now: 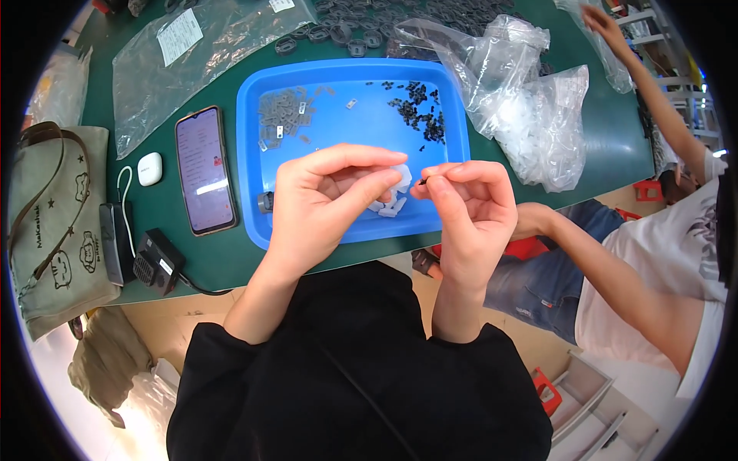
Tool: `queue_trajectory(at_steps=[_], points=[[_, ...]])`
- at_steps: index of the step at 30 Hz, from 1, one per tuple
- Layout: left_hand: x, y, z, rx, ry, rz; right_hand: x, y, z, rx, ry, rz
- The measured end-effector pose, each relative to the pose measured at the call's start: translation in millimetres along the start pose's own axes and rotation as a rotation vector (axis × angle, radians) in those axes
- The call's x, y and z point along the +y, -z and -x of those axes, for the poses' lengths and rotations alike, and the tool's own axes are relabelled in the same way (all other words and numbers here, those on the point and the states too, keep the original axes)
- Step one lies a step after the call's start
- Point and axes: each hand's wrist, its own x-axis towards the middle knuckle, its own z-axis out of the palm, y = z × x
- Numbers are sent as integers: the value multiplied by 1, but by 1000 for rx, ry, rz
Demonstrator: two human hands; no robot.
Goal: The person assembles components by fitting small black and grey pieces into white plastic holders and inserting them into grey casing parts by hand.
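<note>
Both of my hands are raised over the near side of a blue plastic tray (254, 165). My left hand (323, 196) pinches a translucent white plastic piece (404, 178) between thumb and index finger, partly hidden by the fingertips. Close by, my right hand (469, 196) grips a tiny black part (423, 182) at its fingertips. Below them in the tray lie more white pieces (390, 208). Small grey parts (283, 111) are heaped at the tray's far left, and small black parts (419, 107) are scattered at its far right. A dark grey ring-like part (266, 202) sits by the left wall.
Left of the tray, a phone (206, 170), a white earbud case (150, 169) and a black device (157, 261) lie on the green table (154, 288) beside a cloth bag (61, 215). Plastic bags (538, 115) and dark parts (338, 32) lie beyond. A person (646, 284) sits at the right.
</note>
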Motion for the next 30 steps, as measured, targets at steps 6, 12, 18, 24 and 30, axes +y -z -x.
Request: queue_trajectory(at_steps=[6,12,18,24,30], points=[[5,-7,1,-22,85,45,-1,1,4,17,65,91],[13,-12,4,-3,109,94,-4,6,4,-9,37,-6],[15,-9,9,-23,79,103,-10,6,7,-37,30,-61],[17,-10,11,-21,16,36,-14,3,9,-30,49,-50],[20,-10,16,-21,-13,5,-19,-10,15,56,123,122]])
